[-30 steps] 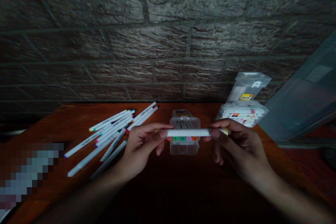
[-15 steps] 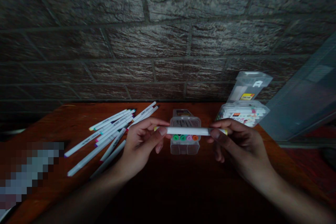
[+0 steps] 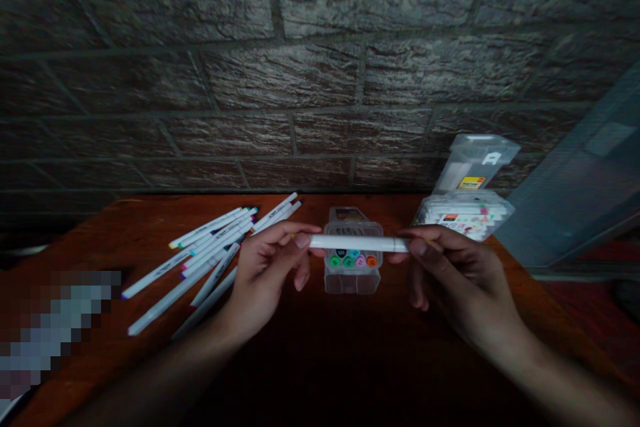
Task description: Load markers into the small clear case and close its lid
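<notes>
I hold a white marker pen [image 3: 356,243] level between both hands, above a small clear plastic box [image 3: 352,278]. My left hand [image 3: 270,267] pinches its left end with thumb and forefinger. My right hand [image 3: 453,277] pinches its right end the same way. Inside the box stand several markers with coloured caps [image 3: 353,259], green, pink and orange among them. The box sits on a reddish-brown wooden table [image 3: 125,233].
Several loose white markers [image 3: 210,247] lie fanned out on the table to the left. A clear marker case with packaging [image 3: 465,210] stands at the back right. A dark brick wall [image 3: 300,80] rises behind the table. A grey panel [image 3: 575,193] leans at the right.
The marker has risen slightly and shifted a little left between my hands, so more of the capped markers in the box show below it. Its yellow right tip is now hidden by my fingers.
</notes>
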`<act>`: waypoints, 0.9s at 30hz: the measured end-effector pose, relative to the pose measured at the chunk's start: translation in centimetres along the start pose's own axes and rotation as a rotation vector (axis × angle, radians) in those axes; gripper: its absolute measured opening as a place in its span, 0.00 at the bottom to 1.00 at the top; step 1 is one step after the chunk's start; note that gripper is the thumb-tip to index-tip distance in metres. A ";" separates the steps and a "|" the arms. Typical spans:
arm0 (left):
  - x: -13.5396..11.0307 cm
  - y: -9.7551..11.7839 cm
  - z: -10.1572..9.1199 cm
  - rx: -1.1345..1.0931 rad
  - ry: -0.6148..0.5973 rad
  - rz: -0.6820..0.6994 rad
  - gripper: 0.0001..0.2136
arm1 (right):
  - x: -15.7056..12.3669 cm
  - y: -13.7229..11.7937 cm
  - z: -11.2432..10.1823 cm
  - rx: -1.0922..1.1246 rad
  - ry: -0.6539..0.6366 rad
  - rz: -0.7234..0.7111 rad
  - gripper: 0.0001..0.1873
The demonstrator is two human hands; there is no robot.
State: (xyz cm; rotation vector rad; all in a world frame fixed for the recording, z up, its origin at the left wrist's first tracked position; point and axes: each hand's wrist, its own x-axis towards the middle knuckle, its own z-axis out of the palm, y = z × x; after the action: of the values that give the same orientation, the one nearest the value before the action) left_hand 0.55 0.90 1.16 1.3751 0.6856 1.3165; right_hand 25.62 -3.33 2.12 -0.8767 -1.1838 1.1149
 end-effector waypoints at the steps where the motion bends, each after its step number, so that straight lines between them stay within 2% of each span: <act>1: 0.0 0.0 0.0 0.001 0.002 -0.001 0.08 | 0.0 0.0 0.0 0.004 0.002 0.004 0.09; 27: 0.2 0.4 0.4 -0.142 0.020 -0.026 0.10 | 0.0 -0.6 0.3 0.074 0.040 0.065 0.09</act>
State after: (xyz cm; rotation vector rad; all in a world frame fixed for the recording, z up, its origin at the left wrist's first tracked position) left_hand 0.91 0.84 1.67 1.2367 0.6099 1.3346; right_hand 25.44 -3.49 2.73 -0.8818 -1.0815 1.1807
